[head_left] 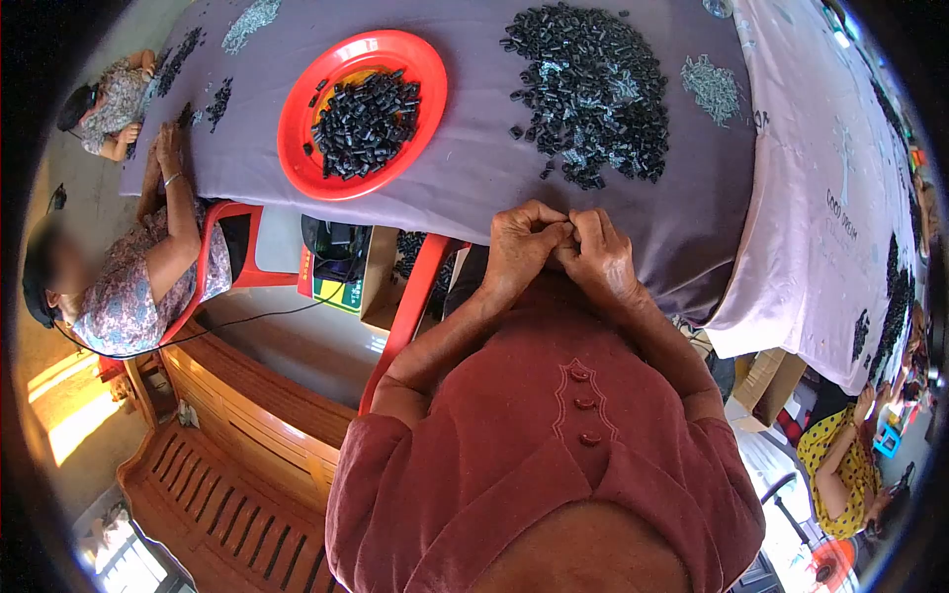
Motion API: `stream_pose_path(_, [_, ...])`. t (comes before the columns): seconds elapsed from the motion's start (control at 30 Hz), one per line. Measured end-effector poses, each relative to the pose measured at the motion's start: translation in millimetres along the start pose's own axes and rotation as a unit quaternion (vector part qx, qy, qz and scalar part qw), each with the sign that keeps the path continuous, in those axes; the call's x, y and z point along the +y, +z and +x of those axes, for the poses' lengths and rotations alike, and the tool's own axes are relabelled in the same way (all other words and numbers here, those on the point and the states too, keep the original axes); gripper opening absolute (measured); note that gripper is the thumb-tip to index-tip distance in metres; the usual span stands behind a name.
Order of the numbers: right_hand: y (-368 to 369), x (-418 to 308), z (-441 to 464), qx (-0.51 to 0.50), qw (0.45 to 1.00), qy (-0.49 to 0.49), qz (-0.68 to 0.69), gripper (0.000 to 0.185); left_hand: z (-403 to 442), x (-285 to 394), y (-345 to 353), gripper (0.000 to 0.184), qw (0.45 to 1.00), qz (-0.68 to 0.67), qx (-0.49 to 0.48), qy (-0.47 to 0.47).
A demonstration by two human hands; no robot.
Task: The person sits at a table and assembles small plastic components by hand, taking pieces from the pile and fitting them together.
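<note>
Both hands meet at the near edge of the cloth-covered worktop (pixel 474 188), close to the body. Left hand (pixel 517 249): fingers drawn together, thumb against curled index. Right hand (pixel 601 261): fingers bent inward and together, tips meeting the left's. Anything pinched between them is too small or hidden; cannot tell. The close 2-handed grip probably serves fine control of a small part.

From the hands, at 12 o'clock: broad heap of black pieces (pixel 593 94), silvery bits mixed in; its near edge lies just beyond the fingers, likely for short reaches. At 1 to 2 o'clock: separate pile of silvery pieces (pixel 710 89), apart from the heap, presumably to keep 2 kinds sorted. At 10 o'clock: red plate (pixel 288 124) bearing more black pieces (pixel 364 128); its raised rim probably stops them from scattering.

At 9 o'clock, well apart, a seated person (pixel 133 308) reaches onto the same worktop.
</note>
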State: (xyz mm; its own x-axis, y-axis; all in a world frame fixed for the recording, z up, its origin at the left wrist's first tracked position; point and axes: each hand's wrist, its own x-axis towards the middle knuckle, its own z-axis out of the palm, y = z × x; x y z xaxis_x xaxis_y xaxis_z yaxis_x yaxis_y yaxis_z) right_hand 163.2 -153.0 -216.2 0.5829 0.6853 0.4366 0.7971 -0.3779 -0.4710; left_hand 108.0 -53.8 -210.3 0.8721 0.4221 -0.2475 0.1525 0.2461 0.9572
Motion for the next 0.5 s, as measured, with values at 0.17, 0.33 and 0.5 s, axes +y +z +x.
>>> stream_pose_path(0.17, [-20,4,9,-0.074,0.965,0.09,0.233,0.013,0,-1,-2,0.002,1.0,-0.003,-0.005,-0.01])
stream_pose_path(0.33, [-31,16,23,-0.17,0.919,0.184,0.304,0.005,4,-3,-3,0.003,0.997,-0.027,-0.056,0.038])
stream_pose_path(0.5, [-32,17,25,-0.188,0.9,0.207,0.333,0.006,4,-1,-3,0.002,0.997,-0.031,-0.065,0.029])
